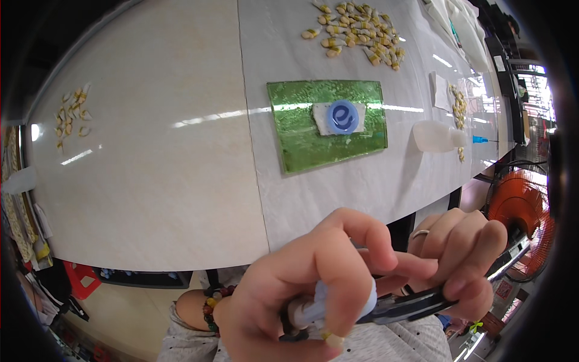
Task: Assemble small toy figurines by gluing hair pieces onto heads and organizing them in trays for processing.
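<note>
Two bare hands are working together in the lower right, just off the near edge of a pale bench (pixel 151 199). The left hand (pixel 295 274), nearer the camera, is curling inward and pinching a small pale piece (pixel 334 341) between fingertip and thumb, below the bench edge and above the lap. A pale-blue item (pixel 313 309) is sitting inside its curl; whether it is a finger covering or something held is unclear. The right hand (pixel 458 256), wearing a ring, is clenching a slim dark tool (pixel 413 306), whose tip the left hand is hiding.

On the bench, a green glass slab (pixel 301 151) is carrying a white pad (pixel 322 123) and, on it, a blue disc (pixel 343 117) with a darker swirl. A pile of cream-and-yellow pieces (pixel 362 30) is lying beyond it; a smaller cluster (pixel 72 111) is lying far left. A translucent bottle (pixel 434 137) with a blue needle tip is resting to the right.

For good work, the pinch should probably be staying light but steady, with both hands bracing against each other and the tool moving in small, controlled strokes clear of the fingertips.
</note>
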The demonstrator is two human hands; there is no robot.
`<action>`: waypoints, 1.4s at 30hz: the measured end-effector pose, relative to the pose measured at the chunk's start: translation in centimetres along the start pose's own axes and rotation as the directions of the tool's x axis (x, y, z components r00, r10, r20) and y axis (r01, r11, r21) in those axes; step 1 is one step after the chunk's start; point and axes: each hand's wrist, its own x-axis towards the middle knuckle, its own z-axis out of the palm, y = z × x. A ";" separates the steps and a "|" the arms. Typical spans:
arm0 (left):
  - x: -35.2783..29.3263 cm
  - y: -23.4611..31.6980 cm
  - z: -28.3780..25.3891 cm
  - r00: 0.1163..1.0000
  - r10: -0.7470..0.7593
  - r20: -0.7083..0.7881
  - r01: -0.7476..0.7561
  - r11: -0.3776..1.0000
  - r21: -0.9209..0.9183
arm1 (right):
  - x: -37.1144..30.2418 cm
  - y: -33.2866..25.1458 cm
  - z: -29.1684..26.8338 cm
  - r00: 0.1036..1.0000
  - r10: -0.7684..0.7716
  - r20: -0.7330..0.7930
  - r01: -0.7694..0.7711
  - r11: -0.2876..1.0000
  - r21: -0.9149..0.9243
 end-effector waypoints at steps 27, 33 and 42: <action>0.3 0.9 -0.6 0.994 0.098 0.046 -0.091 0.988 -0.124 | -2.7 4.0 3.1 0.917 -0.247 -0.312 0.312 0.934 0.177; 0.1 3.6 2.5 0.939 -0.159 -0.305 0.196 0.976 0.096 | -2.6 2.0 2.0 0.863 -0.247 -0.440 0.357 0.915 0.186; 0.7 3.1 3.0 0.906 -0.080 -0.415 0.231 0.916 0.328 | -2.7 0.2 -11.1 0.698 -0.637 -0.328 -0.329 0.121 -0.936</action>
